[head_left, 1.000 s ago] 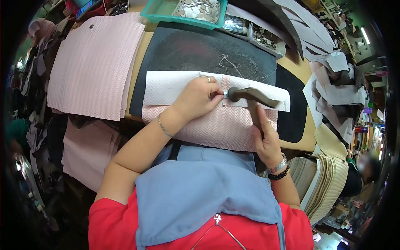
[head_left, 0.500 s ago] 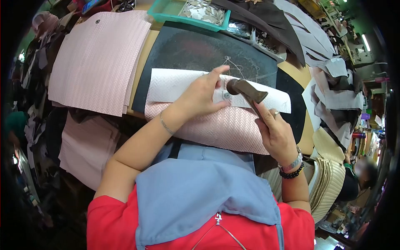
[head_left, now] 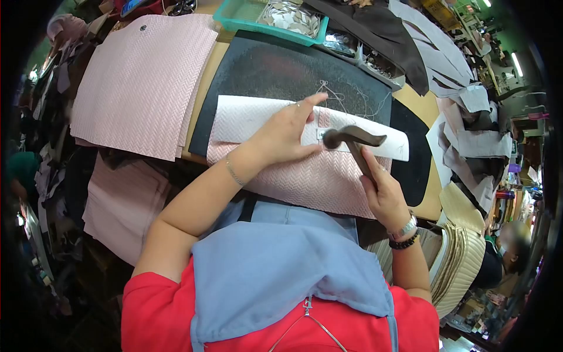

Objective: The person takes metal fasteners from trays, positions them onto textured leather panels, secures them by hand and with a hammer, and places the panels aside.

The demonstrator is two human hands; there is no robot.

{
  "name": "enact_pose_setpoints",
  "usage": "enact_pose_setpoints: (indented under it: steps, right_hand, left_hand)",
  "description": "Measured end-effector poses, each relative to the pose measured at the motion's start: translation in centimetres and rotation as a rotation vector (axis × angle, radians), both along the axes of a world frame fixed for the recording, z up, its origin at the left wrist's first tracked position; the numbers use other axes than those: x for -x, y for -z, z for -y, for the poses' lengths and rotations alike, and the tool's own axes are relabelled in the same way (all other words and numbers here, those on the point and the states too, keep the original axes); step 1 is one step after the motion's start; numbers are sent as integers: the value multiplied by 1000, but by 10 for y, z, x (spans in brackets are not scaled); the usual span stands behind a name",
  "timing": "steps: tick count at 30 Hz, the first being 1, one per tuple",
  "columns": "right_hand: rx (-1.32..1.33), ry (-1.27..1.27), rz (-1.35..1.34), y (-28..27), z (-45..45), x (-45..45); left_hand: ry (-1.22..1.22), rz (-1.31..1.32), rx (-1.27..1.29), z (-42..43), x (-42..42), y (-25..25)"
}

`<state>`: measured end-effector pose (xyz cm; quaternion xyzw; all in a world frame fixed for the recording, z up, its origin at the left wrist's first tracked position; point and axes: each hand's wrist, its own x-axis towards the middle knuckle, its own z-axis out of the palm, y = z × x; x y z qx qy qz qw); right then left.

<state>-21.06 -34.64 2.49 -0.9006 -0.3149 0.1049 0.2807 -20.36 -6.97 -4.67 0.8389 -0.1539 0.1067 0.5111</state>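
Note:
A pink herringbone-textured piece (head_left: pixel 311 185) lies folded on the dark board (head_left: pixel 264 67), with its white side (head_left: pixel 246 117) turned up along the far part. My left hand (head_left: pixel 287 129) rests on the white side, thumb and fingers spread around a small metal fastener on a square plate (head_left: pixel 321 134). In my right hand (head_left: pixel 384 196) is a hammer (head_left: pixel 355 138), gripped by its handle. The hammer head is over the right edge of the plate and partly hides the fastener. Whether it touches cannot be told.
A stack of pink sheets (head_left: pixel 143 88) lies at the left. A green tray (head_left: pixel 270 29) of small pale pieces stands at the back, beside dark material (head_left: pixel 375 41). Loose thread (head_left: pixel 340 100) trails behind my left hand. Cream quilted pieces (head_left: pixel 460 261) are stacked at the right.
The hammer head has come down and slightly right, over the fastener's edge. My left hand stays spread in about the same place on the piece.

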Motion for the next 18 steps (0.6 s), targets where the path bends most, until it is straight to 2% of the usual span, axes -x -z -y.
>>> enact_pose_setpoints:
  steps: [3,5,6,7,8,9,10,11,13,15,16,17,18]
  right_hand:
    - [-54,111,0,0,35,3]
    - [-197,238,99,9,66,4]
    - [-41,297,212,16,92,-2]
    - [-117,364,316,32,118,-10]
    - [-83,429,374,36,136,-17]
    - [69,531,383,50,171,-26]
    - [47,562,371,51,176,-33]
    - [212,670,297,34,160,-32]
    - [217,669,410,60,178,-46]
    - [141,520,497,53,146,-50]
    - [107,450,537,46,128,-46]
    - [80,398,510,43,112,-42]
    - [52,350,484,39,94,-37]
  left_hand:
    - [-57,234,-337,-29,10,-24]
    - [-119,169,-540,-62,24,-47]
    - [-64,84,-504,-83,30,-49]
    - [-16,2,-471,-101,34,-54]
    - [6,-42,-413,-112,35,-55]
    - [23,-81,-353,-124,37,-49]
    - [40,-116,-290,-135,39,-46]
    - [-52,-168,-271,-138,40,-46]
    - [-223,-279,-217,-129,35,-42]
    - [-412,-336,102,-127,21,-21]
    - [-389,-424,174,-134,16,-5]
    - [-360,-343,115,-134,10,11]
    - [-364,-367,65,-127,16,3]
